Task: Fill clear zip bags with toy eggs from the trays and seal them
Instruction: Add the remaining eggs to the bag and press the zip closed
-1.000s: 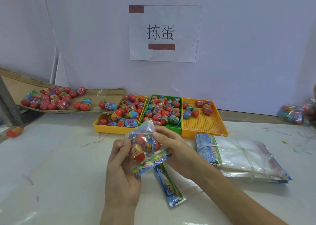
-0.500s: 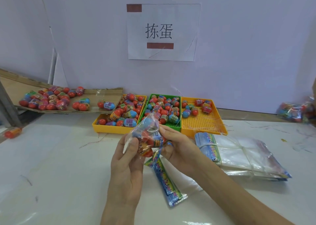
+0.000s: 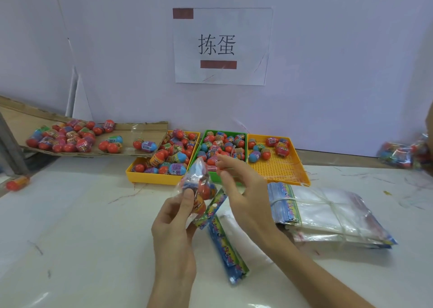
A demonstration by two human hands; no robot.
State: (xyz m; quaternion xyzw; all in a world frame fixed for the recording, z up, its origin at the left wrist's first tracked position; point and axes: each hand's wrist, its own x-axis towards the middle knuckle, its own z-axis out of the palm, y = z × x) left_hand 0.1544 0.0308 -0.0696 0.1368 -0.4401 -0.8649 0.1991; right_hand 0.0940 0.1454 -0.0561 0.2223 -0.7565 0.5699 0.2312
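My left hand (image 3: 174,216) grips a clear zip bag (image 3: 199,190) with several red and blue toy eggs inside, held upright above the white table, its colourful header strip hanging down. My right hand (image 3: 243,190) hovers just right of the bag with its fingers loosely curled and nothing in them. Behind my hands stand three trays: a yellow tray (image 3: 150,179) and a green tray (image 3: 225,132) both full of eggs, and a second yellow tray (image 3: 281,167) with only a few eggs at its far end. An empty zip bag (image 3: 226,247) lies flat below my hands.
A tied stack of empty bags (image 3: 328,214) lies at the right. A cardboard sheet (image 3: 145,129) at the back left carries several loose eggs. Filled bags (image 3: 403,153) sit at the far right edge, and one stray egg (image 3: 17,182) lies at the far left.
My right hand has let go of the filled bag and drawn away to the right. My left hand has turned the bag more upright and holds it alone.
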